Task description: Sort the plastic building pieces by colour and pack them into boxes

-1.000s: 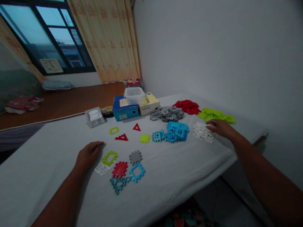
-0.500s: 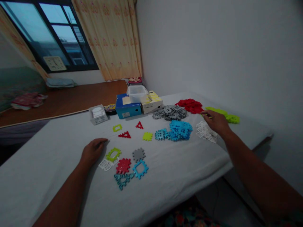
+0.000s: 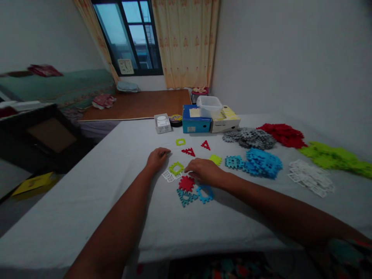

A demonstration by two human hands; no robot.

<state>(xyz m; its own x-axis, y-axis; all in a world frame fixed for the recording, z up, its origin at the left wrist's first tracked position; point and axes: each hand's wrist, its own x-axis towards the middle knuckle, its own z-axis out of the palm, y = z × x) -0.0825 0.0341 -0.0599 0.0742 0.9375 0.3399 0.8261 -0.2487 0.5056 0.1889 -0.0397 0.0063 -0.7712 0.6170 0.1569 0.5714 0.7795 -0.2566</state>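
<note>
My left hand (image 3: pixel 157 158) rests on the white-covered table (image 3: pixel 95 201), fingers curled together, just left of a green frame tile (image 3: pixel 176 168) and some small white tiles (image 3: pixel 169 176). My right hand (image 3: pixel 203 171) lies palm down over a small group of tiles, fingers bent toward the green frame; what is under the fingertips is hidden. Below it sit a red tile (image 3: pixel 186 183), a teal triangle (image 3: pixel 186 197) and a blue frame tile (image 3: pixel 205 193).
Piles of tiles lie to the right: blue (image 3: pixel 263 162), grey (image 3: pixel 251 138), red (image 3: pixel 283 133), green (image 3: pixel 337 158), white (image 3: pixel 310 178). Loose red triangles (image 3: pixel 188 152) and green tiles (image 3: pixel 215 159) lie mid-table. A blue box (image 3: pixel 196 120), a clear tub (image 3: pixel 209 105) and a small white box (image 3: pixel 162 123) stand at the back.
My right hand has left the white and green piles at the right and come to the group of tiles beside my left hand. The view has swung left.
</note>
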